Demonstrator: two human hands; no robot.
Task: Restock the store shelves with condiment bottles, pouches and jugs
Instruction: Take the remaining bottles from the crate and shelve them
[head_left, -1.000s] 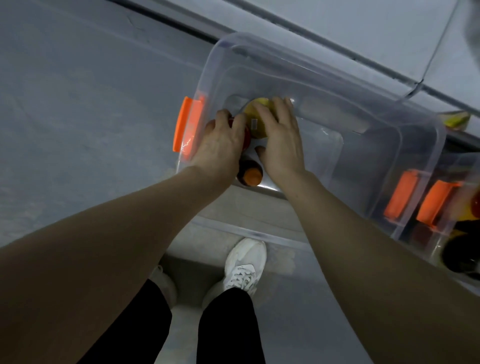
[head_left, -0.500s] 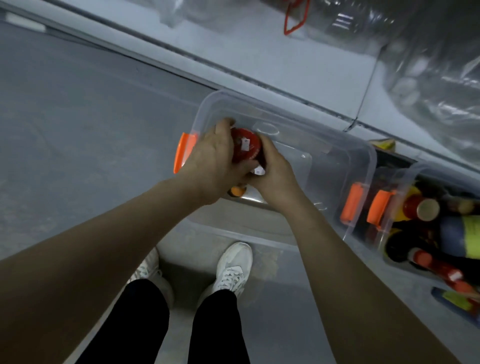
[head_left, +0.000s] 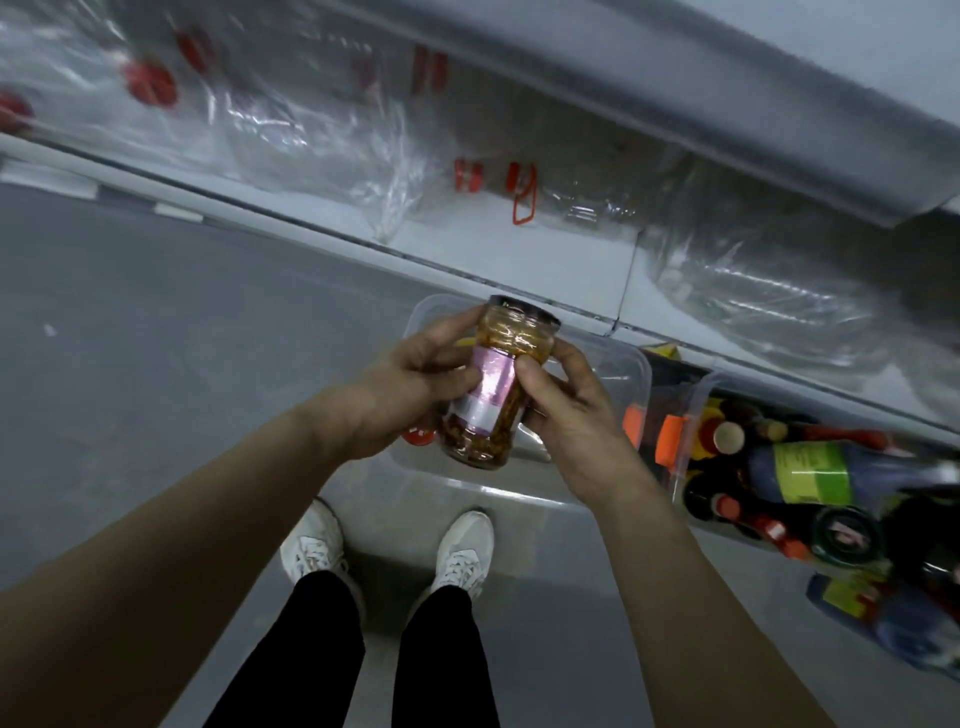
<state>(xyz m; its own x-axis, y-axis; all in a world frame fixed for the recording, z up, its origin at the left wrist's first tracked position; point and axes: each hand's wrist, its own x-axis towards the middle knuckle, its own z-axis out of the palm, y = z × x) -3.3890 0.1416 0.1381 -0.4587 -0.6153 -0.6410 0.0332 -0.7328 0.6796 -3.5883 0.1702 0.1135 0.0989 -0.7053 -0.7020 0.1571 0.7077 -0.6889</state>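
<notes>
Grey floor (head_left: 156, 322), jar (head_left: 493, 384) gripped between left hand (head_left: 415, 384), right hand (head_left: 566, 410), over bin (head_left: 636, 364).

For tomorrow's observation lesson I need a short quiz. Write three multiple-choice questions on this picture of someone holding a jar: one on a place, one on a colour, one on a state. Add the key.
1. Where is the jar?
A. standing on the shelf
B. held above the clear bin
C. lying on the floor

2. What colour is the jar's label?
A. pink and white
B. green
C. black

3. How is the jar held?
A. by one hand alone
B. by no hand
C. by the left hand and right hand together

Key: 1 B, the bin's rim shows behind and below the jar. 2 A, a pink band with a white patch wraps its middle. 3 C, fingers of both hands curl round its sides.
</notes>
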